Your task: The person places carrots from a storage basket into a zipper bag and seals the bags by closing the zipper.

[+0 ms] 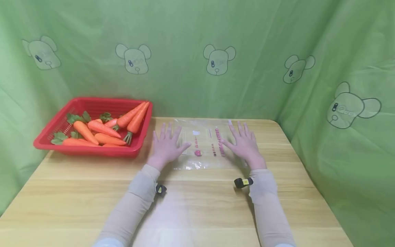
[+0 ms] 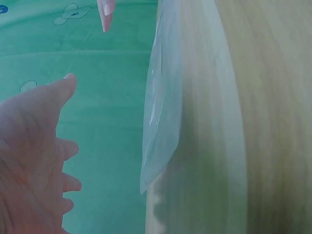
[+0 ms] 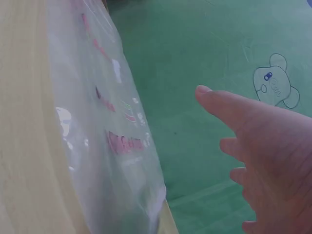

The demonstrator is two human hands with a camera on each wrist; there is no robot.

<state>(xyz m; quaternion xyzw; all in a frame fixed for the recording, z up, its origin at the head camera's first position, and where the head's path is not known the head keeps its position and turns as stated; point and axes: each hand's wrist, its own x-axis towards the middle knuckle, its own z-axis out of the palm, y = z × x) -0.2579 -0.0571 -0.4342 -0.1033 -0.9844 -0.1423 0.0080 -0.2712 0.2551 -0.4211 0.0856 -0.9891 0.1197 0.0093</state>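
Now my left hand and right hand are hovering, fingers wide; the thin, clear, pink-printed plastic bag is probably risking slipping, being loose.

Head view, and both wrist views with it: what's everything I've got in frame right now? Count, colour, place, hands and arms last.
Basket: one, red, far left of the table
Carrots: several, overlapping so no exact count, orange, in the basket
Leafy tops: several, green, on the carrots
Plastic bag: one, clear with mostly pink print, flat on the table between the hands
Table: one, light wood, under it all
Curtain: green, behind and at both sides
Bear-head drawings: five in the head view, dark outlines, on the curtain
Wrist devices: two, black with yellow labels, one per wrist
Sleeves: two, beige-grey, on the forearms
Left hand: one, bare, at the bag's left side
Right hand: one, bare, at its right side
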